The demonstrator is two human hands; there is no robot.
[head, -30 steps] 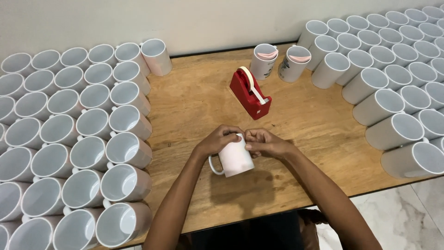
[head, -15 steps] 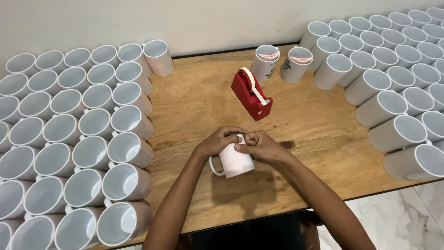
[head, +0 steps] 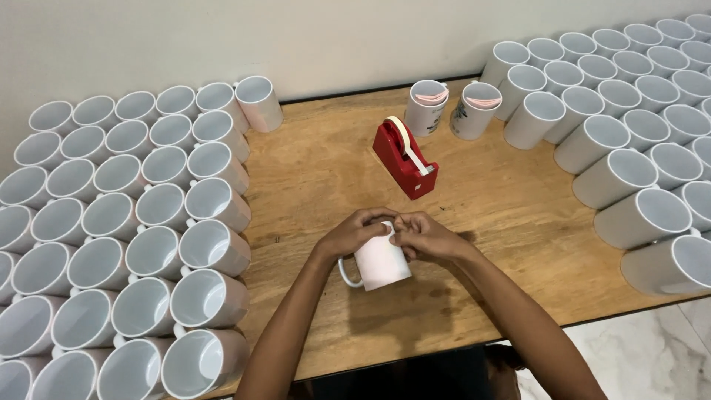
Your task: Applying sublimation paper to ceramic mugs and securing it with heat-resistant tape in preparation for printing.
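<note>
Both hands, left hand [head: 354, 233] and right hand [head: 424, 235], stay on the white mug [head: 381, 262] mid-tabletop [head: 474, 215], fingers pinched at its rim, barely moved since before; red tape dispenser [head: 404, 157] sits behind, untouched.

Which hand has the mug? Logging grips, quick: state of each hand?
Left hand: closed on the white mug near its rim.
Right hand: fingers pinched at the mug's rim, touching it.
</note>
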